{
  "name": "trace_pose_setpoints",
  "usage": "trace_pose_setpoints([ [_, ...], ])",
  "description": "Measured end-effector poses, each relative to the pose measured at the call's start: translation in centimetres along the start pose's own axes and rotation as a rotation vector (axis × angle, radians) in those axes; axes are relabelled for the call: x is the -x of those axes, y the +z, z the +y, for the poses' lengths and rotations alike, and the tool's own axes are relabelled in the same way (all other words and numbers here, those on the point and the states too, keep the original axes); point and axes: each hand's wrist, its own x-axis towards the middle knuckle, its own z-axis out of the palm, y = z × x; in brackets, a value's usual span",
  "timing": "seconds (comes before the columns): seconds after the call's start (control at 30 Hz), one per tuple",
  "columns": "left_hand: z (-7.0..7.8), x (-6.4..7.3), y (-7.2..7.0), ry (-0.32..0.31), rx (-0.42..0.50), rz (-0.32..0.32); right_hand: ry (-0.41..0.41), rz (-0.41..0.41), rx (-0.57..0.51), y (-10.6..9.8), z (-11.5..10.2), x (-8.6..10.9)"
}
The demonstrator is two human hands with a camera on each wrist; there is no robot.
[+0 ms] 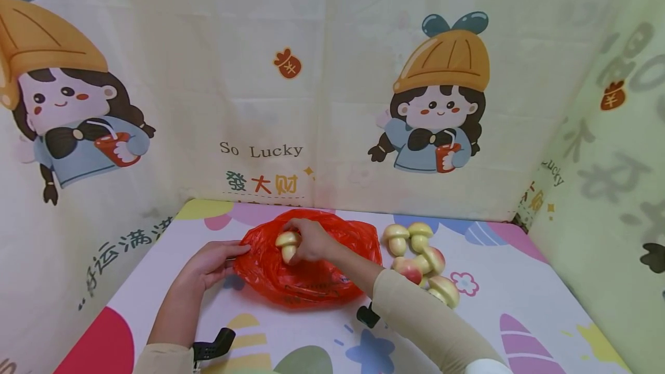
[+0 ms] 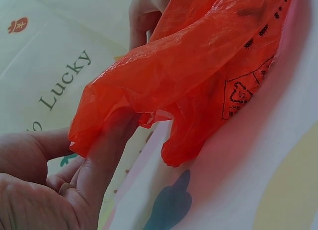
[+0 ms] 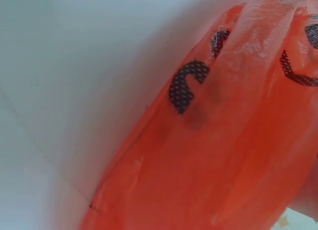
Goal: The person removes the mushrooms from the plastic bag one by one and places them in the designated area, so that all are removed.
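A red plastic bag (image 1: pixel 312 290) with black print lies on the table, its mouth spread wide. At its left edge, my left hand (image 1: pixel 210 264) pinches the rim; in the left wrist view the bag film (image 2: pixel 174 86) sits between thumb and fingers. Inside the bag's mouth, my right hand (image 1: pixel 310 240) grips a toy mushroom (image 1: pixel 287 240) with a pale cap and stem. The right wrist view is mostly filled by the bag's printed side (image 3: pixel 213 155), which hides the right hand's fingers there.
Right of the bag several more toy mushrooms (image 1: pixel 419 234) lie grouped, some with pink-red caps. The table (image 1: pixel 426 328) wears a colourful patterned cover. A printed cloth (image 1: pixel 337 103) hangs along the back and both sides.
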Motion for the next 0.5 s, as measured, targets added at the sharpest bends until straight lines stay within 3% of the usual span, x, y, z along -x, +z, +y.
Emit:
trace_pose_setpoints([
  [0.5, 0.02, 0.09, 0.06, 0.0, -0.001, 0.015, -0.026, -0.009, 0.072, -0.09, -0.17, -0.02],
])
